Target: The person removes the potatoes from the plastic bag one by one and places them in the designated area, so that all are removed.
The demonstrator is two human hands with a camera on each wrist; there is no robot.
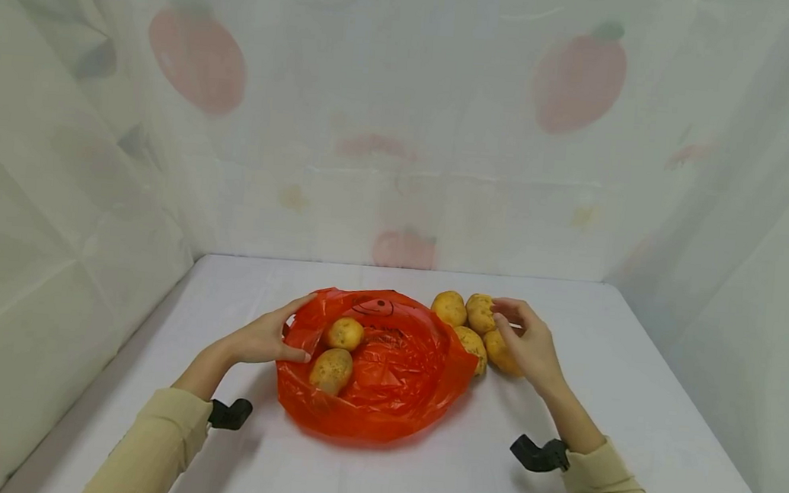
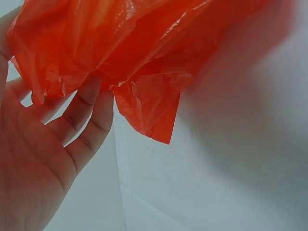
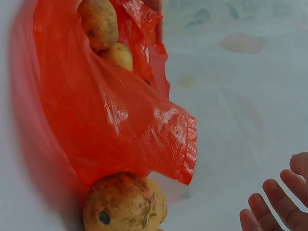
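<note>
A red plastic bag (image 1: 392, 384) lies with its mouth spread wide. Inside it, at the left, are two potatoes, a smaller one (image 1: 345, 334) behind a larger one (image 1: 331, 372). My left hand (image 1: 271, 335) holds the bag's left rim, thumb towards the front and fingers towards the back; in the left wrist view its fingers (image 2: 98, 118) reach up against the red plastic. My right hand (image 1: 528, 344) is beside several potatoes outside the bag, its fingertips overlapping the back right one (image 1: 481, 314). The right wrist view shows the fingers (image 3: 276, 195) apart, holding nothing.
The loose potatoes, including one at the back (image 1: 448, 308) and one at the front (image 1: 472, 350), sit against the bag's right side. A white-covered table (image 1: 433, 478) bears everything. Pale cloth walls (image 1: 398, 201) printed with fruit stand behind and on both sides.
</note>
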